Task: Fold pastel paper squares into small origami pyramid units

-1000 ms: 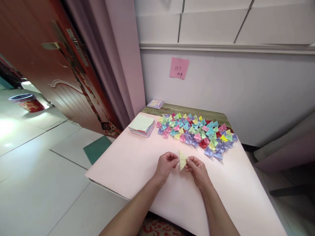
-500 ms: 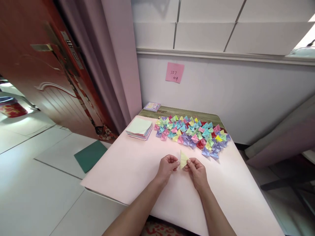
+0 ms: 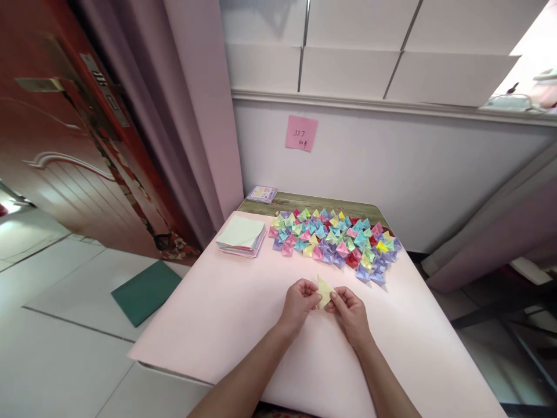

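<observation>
A small pale yellow sheet of folded origami paper point(image 3: 324, 291) is held between my two hands, above the pink table top. My left hand point(image 3: 300, 302) pinches its left edge between thumb and fingers. From the other side, my right hand point(image 3: 348, 310) grips its right corner. Just beyond my hands lies a wide spread of small folded paper pieces point(image 3: 333, 237) in purple, pink, blue, green, yellow and red. A stack of square paper sheets point(image 3: 242, 233), pale green on top, sits at the table's left side.
The pink-covered table point(image 3: 209, 325) stands against a white wall bearing a pink handwritten note point(image 3: 301, 133). A small printed pack point(image 3: 262, 194) rests at its far left corner. On the floor to the left lies a green board point(image 3: 147, 291), near a red door point(image 3: 87, 174).
My left hand has closed onto the left edge of the yellow paper, which it was just beside before. My right hand keeps its grip. The whole view has shifted slightly.
</observation>
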